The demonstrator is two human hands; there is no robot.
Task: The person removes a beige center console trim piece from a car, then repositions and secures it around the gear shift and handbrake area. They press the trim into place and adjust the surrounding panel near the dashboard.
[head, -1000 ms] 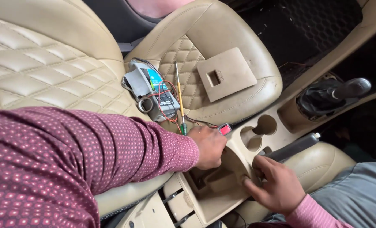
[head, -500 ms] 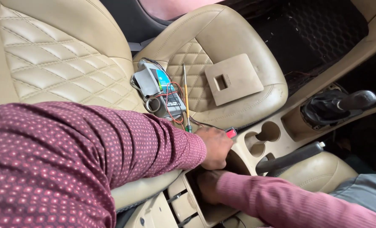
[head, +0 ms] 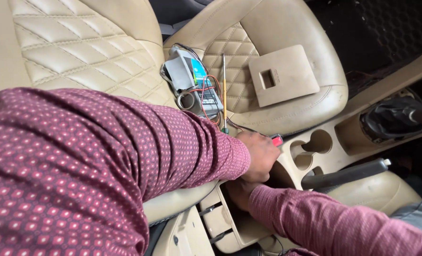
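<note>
Centre console (head: 315, 159) between the two front seats, with its flat beige cover panel (head: 283, 75) lying off on the passenger seat (head: 291, 28). Both hands are reaching into the opening behind the cup holders (head: 310, 147): the left hand (head: 261, 156) is curling downward beside a small red piece (head: 277, 140), and whether it is gripping anything cannot be told; the right hand (head: 239, 192) is sitting lower, mostly hidden, its grasp likewise unclear. A wired module (head: 197, 85) and a thin screwdriver (head: 224, 90) are resting on the seat, wires trailing toward the opening. The work appears to be mid-course: panel removed, module not yet fitted.
</note>
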